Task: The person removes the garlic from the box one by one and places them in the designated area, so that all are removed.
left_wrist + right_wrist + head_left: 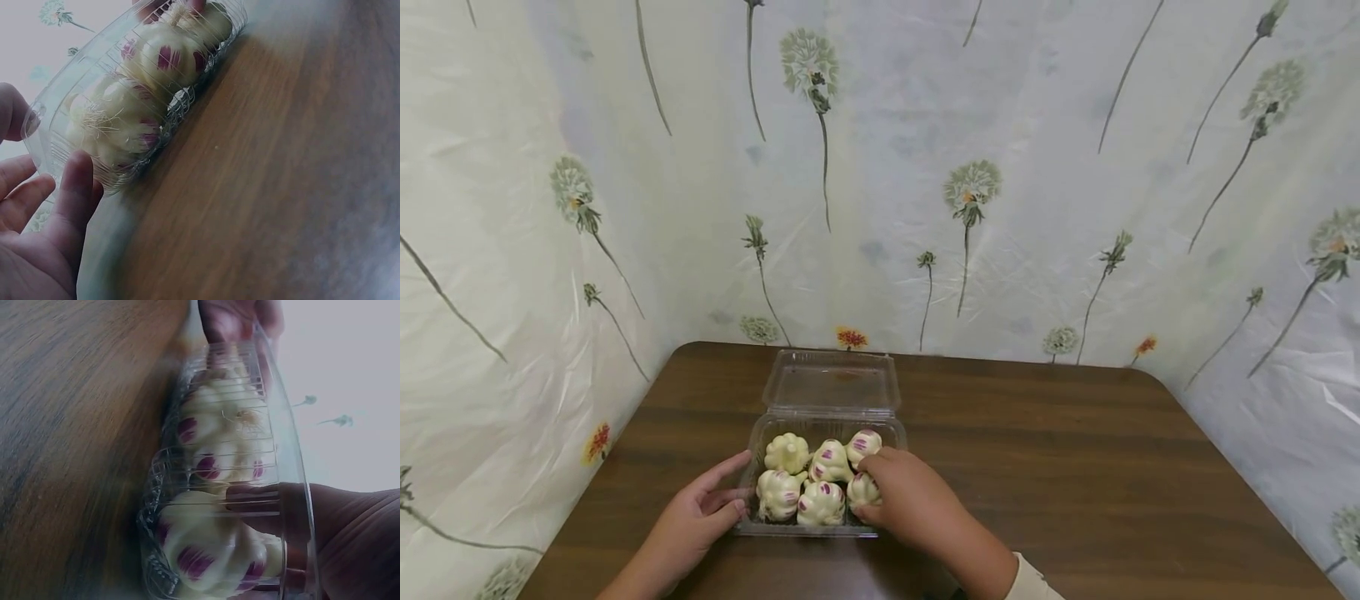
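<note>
A clear plastic clamshell box [889, 429] stands with its lid thrown back, holding several garlic bulbs [787, 453] streaked with purple. My right hand [910, 497] reaches in over the right end and grips a garlic bulb [861, 492] at the front right corner. In the right wrist view, the thumb [253, 503] shows through the clear wall against that bulb. My left hand [700, 510] is at the box's left end, index fingertip by the side and thumb near the front corner. The left wrist view shows its fingers [76, 181] spread around that end.
The box's hinged lid [833, 385] lies back toward the far edge of the dark wooden table [1045, 467]. Behind and on both sides hangs a pale sheet [880, 183] printed with dandelions, close against the table's edges.
</note>
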{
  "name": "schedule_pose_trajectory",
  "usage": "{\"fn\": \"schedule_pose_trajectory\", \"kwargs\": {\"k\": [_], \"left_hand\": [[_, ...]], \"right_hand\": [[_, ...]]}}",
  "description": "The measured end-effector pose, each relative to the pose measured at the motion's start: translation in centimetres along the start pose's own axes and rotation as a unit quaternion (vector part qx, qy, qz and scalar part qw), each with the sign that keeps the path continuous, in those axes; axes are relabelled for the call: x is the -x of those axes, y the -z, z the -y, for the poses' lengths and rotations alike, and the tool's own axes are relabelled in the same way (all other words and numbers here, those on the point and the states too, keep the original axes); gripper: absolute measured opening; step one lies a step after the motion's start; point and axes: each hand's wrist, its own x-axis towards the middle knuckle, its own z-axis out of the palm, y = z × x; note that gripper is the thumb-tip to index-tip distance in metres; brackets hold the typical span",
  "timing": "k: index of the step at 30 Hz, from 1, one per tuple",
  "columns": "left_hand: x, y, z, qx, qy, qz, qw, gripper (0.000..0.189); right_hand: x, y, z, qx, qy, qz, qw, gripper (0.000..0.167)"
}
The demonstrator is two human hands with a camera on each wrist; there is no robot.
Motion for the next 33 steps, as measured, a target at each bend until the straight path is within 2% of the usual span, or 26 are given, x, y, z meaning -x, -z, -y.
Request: {"fn": "schedule_pose_trajectory", "kwargs": {"k": [15,22,33], "left_hand": [[0.2,0.0,-0.2,-0.001,-0.005,0.001,1.0,0.064],[0.2,0.1,0.1,-0.002,-0.012,0.0,0.9999,0.064],[0.2,0.2,0.2,-0.006,-0.022,0.004,0.9997,0.064]], "right_hand": [[-0.1,-0.1,-0.4,-0.002,0.019,-0.004,0.9998,0.036],[-0.2,-0.1,-0.8,-0.029,0.021,0.001,0.9994,0.037],[-0.3,-0.4,-1.4,-0.062,0.032,-0.014,0.9975,0.04]]}}
